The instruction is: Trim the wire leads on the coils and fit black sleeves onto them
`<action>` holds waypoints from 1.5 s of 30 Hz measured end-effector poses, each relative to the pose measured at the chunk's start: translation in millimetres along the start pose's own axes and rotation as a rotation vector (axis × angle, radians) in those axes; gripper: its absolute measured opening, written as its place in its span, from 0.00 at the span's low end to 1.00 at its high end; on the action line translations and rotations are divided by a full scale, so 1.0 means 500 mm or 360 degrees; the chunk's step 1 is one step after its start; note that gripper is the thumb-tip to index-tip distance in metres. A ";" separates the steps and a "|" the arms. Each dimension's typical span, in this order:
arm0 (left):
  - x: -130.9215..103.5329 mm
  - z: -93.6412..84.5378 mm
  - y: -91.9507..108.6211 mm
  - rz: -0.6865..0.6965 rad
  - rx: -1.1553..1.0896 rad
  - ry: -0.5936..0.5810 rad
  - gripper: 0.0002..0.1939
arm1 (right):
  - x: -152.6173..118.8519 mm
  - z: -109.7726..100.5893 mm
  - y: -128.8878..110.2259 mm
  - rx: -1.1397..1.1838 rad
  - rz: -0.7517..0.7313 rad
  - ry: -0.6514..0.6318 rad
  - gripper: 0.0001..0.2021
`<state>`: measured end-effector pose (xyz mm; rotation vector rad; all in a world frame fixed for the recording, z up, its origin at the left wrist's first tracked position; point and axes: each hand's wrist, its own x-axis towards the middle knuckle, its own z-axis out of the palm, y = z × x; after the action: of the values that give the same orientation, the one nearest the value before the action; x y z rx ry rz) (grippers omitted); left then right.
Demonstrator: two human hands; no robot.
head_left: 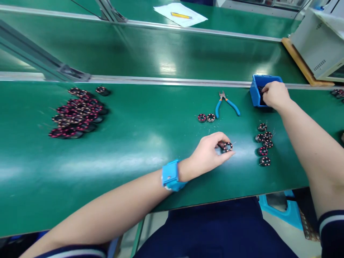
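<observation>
My left hand (pixel 208 152), with a blue band at the wrist, is closed around a small ring-shaped wound motor stator (pixel 228 147) just above the green bench. A thin wire sticks out from that stator. At the back right, my right hand (pixel 276 95) reaches into a blue bin (pixel 266 78); its fingertips are among dark contents, and what they hold is hidden. Blue-handled cutters (pixel 223 96) lie open on the bench left of the bin. Two stators (pixel 206 118) rest side by side by the cutters. Between my hands and nearer to me, several more stators (pixel 264 161) form a loose column.
A large cluster of stators (pixel 77 114) covers the bench's back left. Behind runs a metal rail (pixel 161 81), with an upright frame post (pixel 67 70) at left. A grey box-like device (pixel 317 46) stands on a wooden board at back right. Paper (pixel 172 9) with a yellow pen lies farther back.
</observation>
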<state>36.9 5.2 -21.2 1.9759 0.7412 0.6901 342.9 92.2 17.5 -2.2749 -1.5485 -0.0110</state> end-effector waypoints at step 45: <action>-0.059 -0.053 -0.008 -0.0388 -0.0426 0.0122 0.11 | -0.376 0.041 -0.199 0.2086 0.0249 -0.0948 0.05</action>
<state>-2.6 -0.3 -17.9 1.5937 0.8711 0.6820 176.0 -37.7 -12.1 -1.2973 -1.0014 1.3726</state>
